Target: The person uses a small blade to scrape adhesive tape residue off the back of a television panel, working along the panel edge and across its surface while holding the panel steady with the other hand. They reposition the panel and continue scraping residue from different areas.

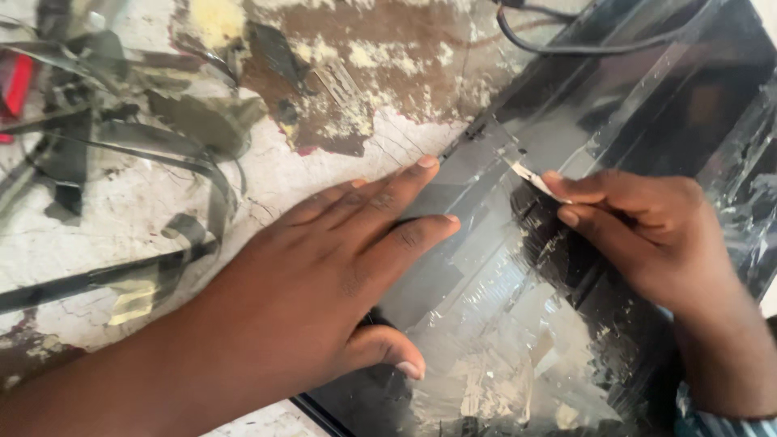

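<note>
Worn white worktop, left hand flat on dark panel, right hand grip pinching thin blade

Bare left hand; right hand shows a striped blue cuff.

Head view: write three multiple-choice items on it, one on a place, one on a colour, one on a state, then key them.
1. Where does the left hand lie?
A. flat on the dark glossy panel's edge
B. on the black cable
C. in the air

2. What colour is the object at the left edge of the view?
A. green
B. red
C. blue

3. How does the right hand hold the thin blade?
A. open palm
B. pinched in a fingertip grip
C. not at all

Key: 1 A, fingers spread over the panel's edge; 2 B, the red object shows on the worn tabletop; 3 B, the blade juts from the closed fingertips onto the panel.
</note>
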The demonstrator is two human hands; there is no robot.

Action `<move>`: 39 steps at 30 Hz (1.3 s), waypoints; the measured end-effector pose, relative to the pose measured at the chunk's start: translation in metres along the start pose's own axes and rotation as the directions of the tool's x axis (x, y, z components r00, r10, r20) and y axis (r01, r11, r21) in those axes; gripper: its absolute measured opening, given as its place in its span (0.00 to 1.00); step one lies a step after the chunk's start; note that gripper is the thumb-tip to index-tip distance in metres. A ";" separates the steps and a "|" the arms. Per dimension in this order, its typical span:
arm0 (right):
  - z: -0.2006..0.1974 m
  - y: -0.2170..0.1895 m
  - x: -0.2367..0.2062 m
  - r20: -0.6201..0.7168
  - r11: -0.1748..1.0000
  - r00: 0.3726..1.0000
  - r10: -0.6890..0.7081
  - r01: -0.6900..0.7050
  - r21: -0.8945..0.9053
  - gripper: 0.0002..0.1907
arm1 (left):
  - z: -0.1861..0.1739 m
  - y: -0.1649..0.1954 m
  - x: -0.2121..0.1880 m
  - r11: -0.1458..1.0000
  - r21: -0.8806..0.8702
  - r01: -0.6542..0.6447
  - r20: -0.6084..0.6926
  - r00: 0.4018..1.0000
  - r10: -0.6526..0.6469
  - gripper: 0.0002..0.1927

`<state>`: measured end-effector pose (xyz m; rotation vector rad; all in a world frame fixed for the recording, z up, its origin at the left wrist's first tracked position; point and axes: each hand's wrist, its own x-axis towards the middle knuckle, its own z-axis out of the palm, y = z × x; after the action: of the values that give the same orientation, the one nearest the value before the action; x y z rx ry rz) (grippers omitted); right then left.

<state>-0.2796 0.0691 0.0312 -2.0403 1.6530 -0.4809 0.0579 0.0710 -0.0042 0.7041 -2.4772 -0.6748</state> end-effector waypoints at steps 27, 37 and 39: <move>0.005 -0.013 0.004 0.023 0.996 0.996 0.082 -0.083 0.018 0.14 | 0.003 -0.001 -0.006 0.999 0.021 -0.048 -0.090 0.995 0.049 0.51; 0.004 -0.008 0.000 0.031 1.000 0.999 0.026 -0.026 0.001 0.13 | -0.001 0.002 -0.002 0.999 0.024 -0.031 -0.059 0.998 0.033 0.53; 0.005 -0.008 0.000 0.018 0.999 0.999 0.032 -0.032 -0.030 0.13 | 0.001 0.001 -0.002 0.998 0.052 -0.043 -0.072 0.996 0.047 0.53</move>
<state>-0.2702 0.0712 0.0319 -2.0304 1.6892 -0.4280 0.0584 0.0734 -0.0050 0.6774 -2.4426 -0.5614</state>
